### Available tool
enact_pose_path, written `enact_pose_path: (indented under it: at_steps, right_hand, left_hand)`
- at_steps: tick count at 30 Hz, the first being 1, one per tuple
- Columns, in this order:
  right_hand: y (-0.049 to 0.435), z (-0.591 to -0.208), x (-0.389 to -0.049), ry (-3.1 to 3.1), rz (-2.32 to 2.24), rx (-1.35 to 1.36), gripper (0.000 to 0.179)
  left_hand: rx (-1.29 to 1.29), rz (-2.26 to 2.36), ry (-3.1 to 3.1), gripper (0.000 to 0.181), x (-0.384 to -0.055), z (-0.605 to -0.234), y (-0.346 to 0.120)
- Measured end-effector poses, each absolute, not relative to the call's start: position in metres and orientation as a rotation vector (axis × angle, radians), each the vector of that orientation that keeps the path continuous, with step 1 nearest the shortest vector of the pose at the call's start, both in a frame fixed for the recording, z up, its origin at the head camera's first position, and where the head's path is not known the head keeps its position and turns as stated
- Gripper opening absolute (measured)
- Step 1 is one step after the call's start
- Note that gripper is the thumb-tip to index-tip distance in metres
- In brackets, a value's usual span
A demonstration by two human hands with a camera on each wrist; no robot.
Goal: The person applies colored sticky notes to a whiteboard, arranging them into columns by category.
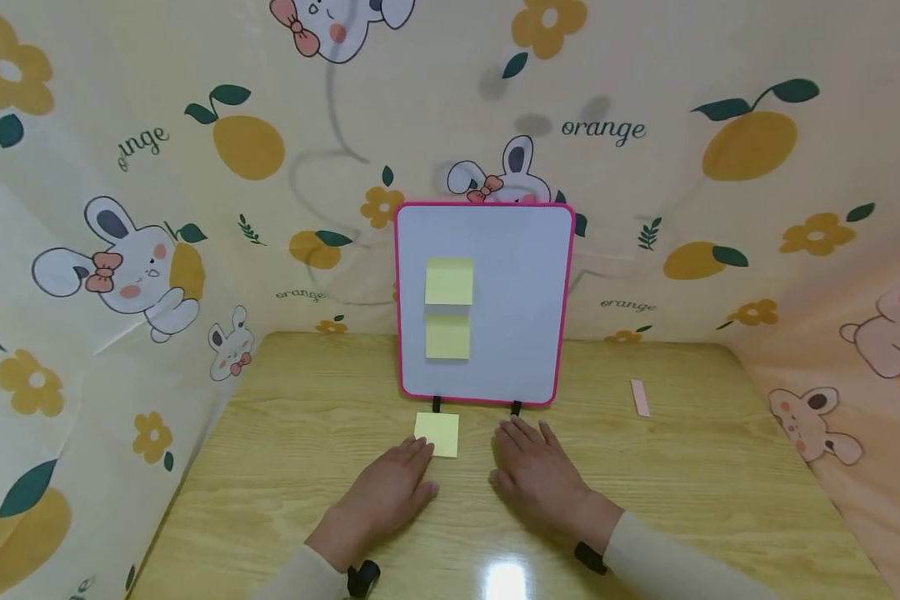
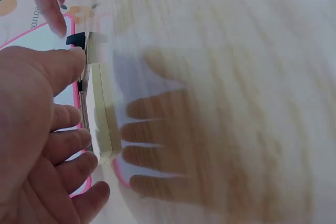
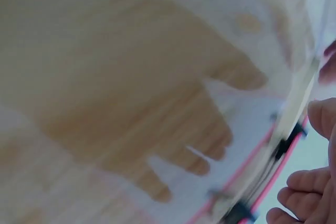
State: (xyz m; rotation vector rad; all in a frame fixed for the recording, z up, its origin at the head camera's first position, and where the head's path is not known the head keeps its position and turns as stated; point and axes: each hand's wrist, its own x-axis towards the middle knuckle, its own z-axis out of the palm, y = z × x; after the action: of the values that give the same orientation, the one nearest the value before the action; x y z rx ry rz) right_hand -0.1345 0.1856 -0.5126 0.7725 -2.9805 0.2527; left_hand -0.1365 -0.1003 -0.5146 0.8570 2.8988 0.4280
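A thick pad of yellow sticky notes (image 1: 441, 432) lies on the table below the whiteboard; its stacked edge shows in the left wrist view (image 2: 100, 114). My left hand (image 1: 390, 492) is at the pad's lower left corner, its fingers extended and overlapping that corner in the head view. To the right of the pad, my right hand (image 1: 542, 473) is held low over the table with fingers loosely straight, holding nothing. Its fingertips point at the right black foot (image 1: 516, 408) of the pink-framed whiteboard (image 1: 521, 300). Two yellow notes, an upper one (image 1: 449, 282) and a lower one (image 1: 447, 337), are stuck on the board's left half.
On the wooden table (image 1: 307, 450), a small pink strip (image 1: 640, 398) lies right of the board. The whiteboard stands near the back, with a second black foot (image 1: 437, 404) behind the pad. Patterned cloth (image 1: 150, 167) with rabbits and oranges walls the table at back and sides.
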Motion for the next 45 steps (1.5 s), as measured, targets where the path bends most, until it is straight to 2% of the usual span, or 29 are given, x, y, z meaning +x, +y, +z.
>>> enact_pose_path:
  at_steps: [15, 23, 35, 45]
  right_hand:
    - [0.308, -0.515, -0.158, -2.919, 0.110, 0.454, 0.060]
    - [0.352, -0.515, -0.163, -3.055, 0.111, 0.331, 0.064]
    - [0.381, -0.524, -0.168, -3.191, 0.201, 0.321, 0.076]
    - [0.367, -0.519, -0.152, -3.148, 0.233, 0.350, 0.067]
  left_hand:
    - [0.884, 0.396, 2.923, 0.059, -0.151, -0.517, -0.090]
    - [0.863, 0.339, 2.896, 0.065, -0.158, -0.524, -0.086]
    - [0.853, 0.369, 2.865, 0.066, -0.157, -0.527, -0.081]
    - [0.863, 0.339, 2.880, 0.066, -0.158, -0.529, -0.077]
